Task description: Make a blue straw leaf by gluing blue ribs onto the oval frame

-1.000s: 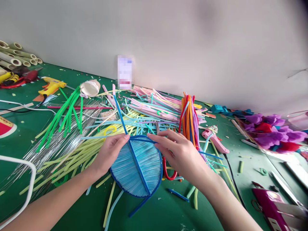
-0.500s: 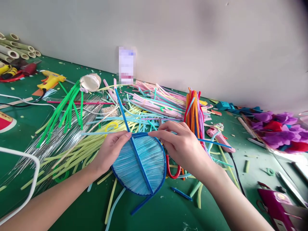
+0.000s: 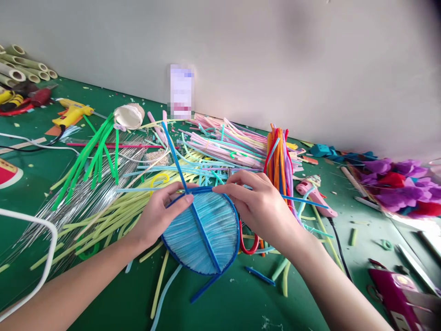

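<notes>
Looking filled and ribbed but seemingly unfinished at the edge, the blue oval panel (image 3: 218, 225) sits above the worktop (image 3: 120, 303), left hand (image 3: 161, 211) pinching its top, right hand (image 3: 257, 195) gripping a blue pipe cleaner (image 3: 305, 201) along its rim.

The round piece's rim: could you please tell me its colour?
The rim is dark blue, showing best in the head view.

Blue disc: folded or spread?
Spread: the blue disc shows its whole round outline, barring a bit behind the left hand, with no fold across its face.
</notes>
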{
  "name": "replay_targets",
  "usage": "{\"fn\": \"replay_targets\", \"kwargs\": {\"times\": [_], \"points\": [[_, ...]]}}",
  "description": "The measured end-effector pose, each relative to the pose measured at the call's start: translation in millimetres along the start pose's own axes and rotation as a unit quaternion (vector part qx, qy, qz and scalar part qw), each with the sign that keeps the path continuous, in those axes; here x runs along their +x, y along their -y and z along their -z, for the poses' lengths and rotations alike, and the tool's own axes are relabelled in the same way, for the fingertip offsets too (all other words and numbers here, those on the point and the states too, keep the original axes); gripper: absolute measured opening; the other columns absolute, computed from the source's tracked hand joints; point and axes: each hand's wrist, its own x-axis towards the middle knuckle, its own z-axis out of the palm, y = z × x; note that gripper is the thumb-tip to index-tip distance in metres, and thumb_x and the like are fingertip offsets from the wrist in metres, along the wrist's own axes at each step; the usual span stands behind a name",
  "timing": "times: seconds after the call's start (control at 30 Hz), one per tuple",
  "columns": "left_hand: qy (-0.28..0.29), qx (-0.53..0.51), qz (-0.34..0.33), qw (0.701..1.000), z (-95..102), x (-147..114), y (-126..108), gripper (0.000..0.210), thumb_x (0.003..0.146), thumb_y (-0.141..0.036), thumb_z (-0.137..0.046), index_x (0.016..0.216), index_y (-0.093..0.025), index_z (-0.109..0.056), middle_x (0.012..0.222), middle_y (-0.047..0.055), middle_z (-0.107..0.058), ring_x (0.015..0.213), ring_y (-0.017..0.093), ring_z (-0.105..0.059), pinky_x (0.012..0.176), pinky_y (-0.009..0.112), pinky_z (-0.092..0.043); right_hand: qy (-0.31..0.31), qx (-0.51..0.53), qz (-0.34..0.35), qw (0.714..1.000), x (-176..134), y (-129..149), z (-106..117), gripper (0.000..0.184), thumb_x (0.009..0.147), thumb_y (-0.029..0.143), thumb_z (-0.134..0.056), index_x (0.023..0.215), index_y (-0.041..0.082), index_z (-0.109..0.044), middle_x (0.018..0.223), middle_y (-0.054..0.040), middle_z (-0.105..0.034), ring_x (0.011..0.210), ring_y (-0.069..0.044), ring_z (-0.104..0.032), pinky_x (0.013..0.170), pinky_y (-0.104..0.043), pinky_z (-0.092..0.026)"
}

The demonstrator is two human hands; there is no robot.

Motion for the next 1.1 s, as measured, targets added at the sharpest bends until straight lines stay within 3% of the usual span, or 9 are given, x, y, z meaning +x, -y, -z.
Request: {"fn": "replay_targets", "kwargs": {"times": [0.1, 0.33, 0.43, 0.67, 1.1], "points": [[0.044, -0.042, 0.024, 0.998, -0.9, -2.4, -3.8, 0.050, 0.076, -0.041, -0.079, 0.120, -0.029, -0.057, 0.089, 0.002, -0.075, 0.078, 0.023, -0.071, 0.062, 0.028, -0.055, -0.003, -0.002, -0.009, 1.000, -0.2, -2.3, -2.8, 0.036, 0.092, 0.002, -0.052, 0.115, 0.022, -0.072, 0.101, -0.0074, -0.066, 0.092, -0.020, -0.064, 0.083, -0.034, -0.048], [0.065, -0.059, 0.028, 0.996, -0.8, -4.7, -5.1, 0.039, 0.078, -0.038, -0.079, 0.105, -0.027, -0.052, 0.078, -0.002, -0.073, 0.062, 0.014, -0.065, 0.053, 0.019, -0.049, -0.006, 0.056, -0.014, 0.998, -4.6, 1.1, -10.2, 0.043, 0.092, 0.001, -0.047, 0.117, 0.025, -0.072, 0.105, -0.0075, -0.062, 0.083, -0.015, -0.061, 0.070, -0.027, -0.051], [0.073, -0.055, 0.029, 0.995, -0.3, -4.9, -3.8, 0.036, 0.079, -0.038, -0.079, 0.101, -0.026, -0.053, 0.075, -0.004, -0.072, 0.060, 0.012, -0.062, 0.052, 0.018, -0.047, -0.038, 0.055, -0.003, 0.998, -4.8, 2.9, -11.2, 0.042, 0.090, -0.001, -0.047, 0.113, 0.023, -0.074, 0.102, -0.0080, -0.060, 0.078, -0.015, -0.059, 0.068, -0.027, -0.051], [0.064, -0.081, 0.027, 0.994, -0.7, -4.1, -3.9, 0.034, 0.078, -0.036, -0.080, 0.100, -0.028, -0.055, 0.072, -0.005, -0.070, 0.058, 0.012, -0.063, 0.050, 0.017, -0.046, -0.047, 0.061, -0.001, 0.997, -8.0, 7.6, -16.5, 0.046, 0.087, -0.005, -0.046, 0.115, 0.019, -0.073, 0.099, -0.0089, -0.059, 0.073, -0.014, -0.056, 0.062, -0.026, -0.049], [0.053, -0.105, 0.037, 0.992, -2.3, -3.3, -2.0, 0.036, 0.076, -0.035, -0.081, 0.102, -0.027, -0.058, 0.075, -0.004, -0.071, 0.062, 0.015, -0.067, 0.054, 0.021, -0.050, -0.034, 0.045, -0.030, 0.998, -10.0, 15.9, -21.3, 0.042, 0.089, -0.001, -0.046, 0.115, 0.021, -0.070, 0.101, -0.0083, -0.061, 0.078, -0.015, -0.060, 0.068, -0.026, -0.053]]}}
